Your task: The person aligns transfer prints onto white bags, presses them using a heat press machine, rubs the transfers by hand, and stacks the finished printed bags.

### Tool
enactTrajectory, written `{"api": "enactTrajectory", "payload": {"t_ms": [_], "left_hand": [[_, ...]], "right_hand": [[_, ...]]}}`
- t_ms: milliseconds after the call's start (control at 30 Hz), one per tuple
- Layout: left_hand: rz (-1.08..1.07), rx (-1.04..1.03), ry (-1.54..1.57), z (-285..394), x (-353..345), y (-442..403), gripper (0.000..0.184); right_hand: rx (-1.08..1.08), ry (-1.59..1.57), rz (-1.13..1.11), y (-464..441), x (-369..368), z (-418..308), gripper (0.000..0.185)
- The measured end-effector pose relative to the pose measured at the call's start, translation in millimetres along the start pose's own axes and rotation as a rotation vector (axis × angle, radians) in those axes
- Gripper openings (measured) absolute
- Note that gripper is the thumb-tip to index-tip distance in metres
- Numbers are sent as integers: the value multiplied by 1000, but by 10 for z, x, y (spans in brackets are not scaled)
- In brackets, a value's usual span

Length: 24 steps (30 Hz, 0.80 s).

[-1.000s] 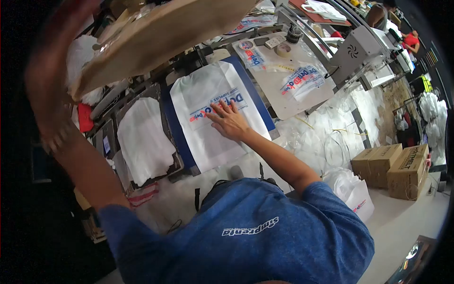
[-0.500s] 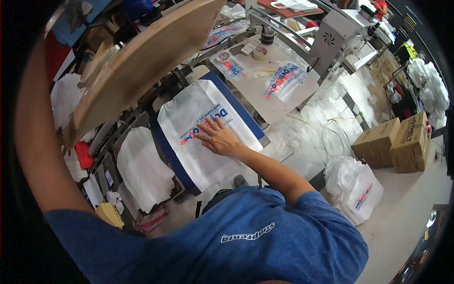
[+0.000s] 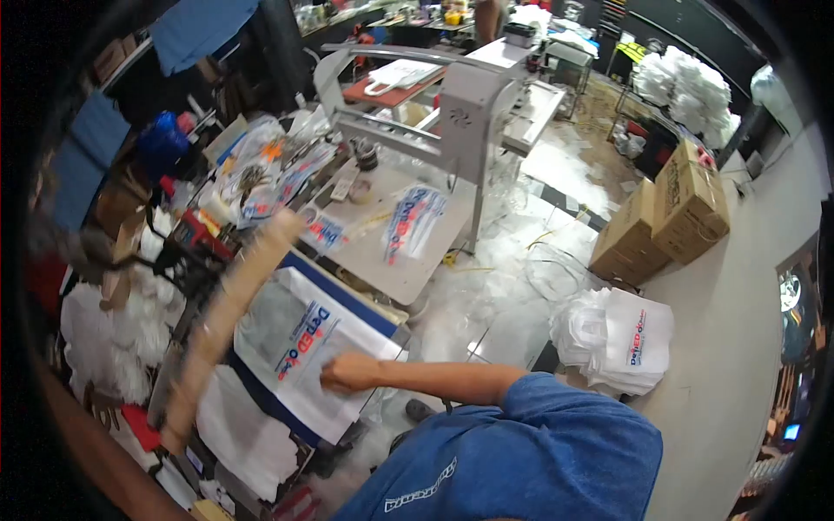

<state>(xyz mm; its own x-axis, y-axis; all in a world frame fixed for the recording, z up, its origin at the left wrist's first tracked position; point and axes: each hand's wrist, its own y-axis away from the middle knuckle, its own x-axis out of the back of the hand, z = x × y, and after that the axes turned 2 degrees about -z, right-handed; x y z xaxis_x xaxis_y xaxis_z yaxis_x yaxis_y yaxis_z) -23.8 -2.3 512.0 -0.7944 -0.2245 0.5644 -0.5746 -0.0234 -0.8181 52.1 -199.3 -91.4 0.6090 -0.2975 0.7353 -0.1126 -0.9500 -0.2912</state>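
My right hand is curled closed over the lower part of a white bag. Its fingertips are hidden, and I cannot tell whether it holds anything. Blue and red "DepED" lettering runs across the bag, which lies flat on a dark blue pad. A greyish sheet shows over part of the bag. Left of the pad stands a tilted tan slab, blurred by motion. At the lower left edge only my left forearm shows; the hand is out of view.
A grey table beyond the pad bears printed sheets and a tape roll. A grey machine frame rises behind. To the right are a stack of printed white bags and cardboard boxes. White cloth lies near left.
My right hand has gone from lying spread on the print to closed near the bag's lower edge. The tan slab has shifted and looks steeper. The head view has turned and shows more background.
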Motion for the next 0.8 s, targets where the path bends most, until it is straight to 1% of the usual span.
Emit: {"api": "enactTrajectory", "payload": {"t_ms": [33,67,100,133,167,200,233,267,300,333,367,400,433,467,533,567,600,633,667,733,767,800], "left_hand": [[31,-161,-10,2,100,148,44],[27,266,324,316,178,413,42],[15,693,657,634,170,787,40],[-27,508,603,613,134,1415,32],[-160,217,566,516,-84,2154,26],[-287,-31,544,538,-405,2801,24],[-332,-195,501,600,-783,3456,27],[-757,87,929,1549,-810,3164,30],[-879,318,895,1767,-1215,3719,32],[-811,343,810,2122,-1565,4159,31],[-819,334,813,2133,-1652,4261,31],[-723,363,703,2146,-1700,4328,31],[-623,401,592,2162,-1720,4407,34],[-616,416,591,2193,-1733,4437,34],[-762,280,469,2160,-1771,4421,39],[-767,281,447,2114,-1792,4445,40],[-763,278,444,2026,-1846,4548,40],[-723,225,525,1917,-1908,4711,41],[-680,171,606,1865,-1943,4795,43],[-718,206,598,1878,-1885,4847,42],[-754,242,567,1907,-1851,4831,42],[-785,267,540,1932,-1834,4807,42]], "right_hand": [[64,-46,19,169,-10,-88,22],[129,-96,34,358,-36,-193,22],[130,-185,-23,551,10,-332,22],[130,-271,-83,746,104,-470,23],[149,-282,-117,924,157,-565,26],[169,-294,-151,1077,229,-639,29],[168,-286,-145,1220,338,-703,29],[142,-321,-244,1354,460,-766,32],[110,-353,-343,1439,593,-804,35],[102,-352,-335,1472,721,-864,35],[47,-464,-404,1480,865,-920,38],[-10,-574,-483,1521,982,-934,42],[66,-521,-436,1456,1013,-909,42],[67,-519,-452,1395,1140,-979,42],[215,-577,56,1190,1388,-1208,40],[226,-575,55,1101,1359,-1209,40],[247,-402,129,995,1340,-1202,38],[262,-229,202,902,1322,-1195,37],[262,-223,204,831,1297,-1236,37],[302,-268,369,703,1186,-1381,38],[330,-183,349,617,1133,-1375,37],[333,-180,346,562,1072,-1379,37]]}}
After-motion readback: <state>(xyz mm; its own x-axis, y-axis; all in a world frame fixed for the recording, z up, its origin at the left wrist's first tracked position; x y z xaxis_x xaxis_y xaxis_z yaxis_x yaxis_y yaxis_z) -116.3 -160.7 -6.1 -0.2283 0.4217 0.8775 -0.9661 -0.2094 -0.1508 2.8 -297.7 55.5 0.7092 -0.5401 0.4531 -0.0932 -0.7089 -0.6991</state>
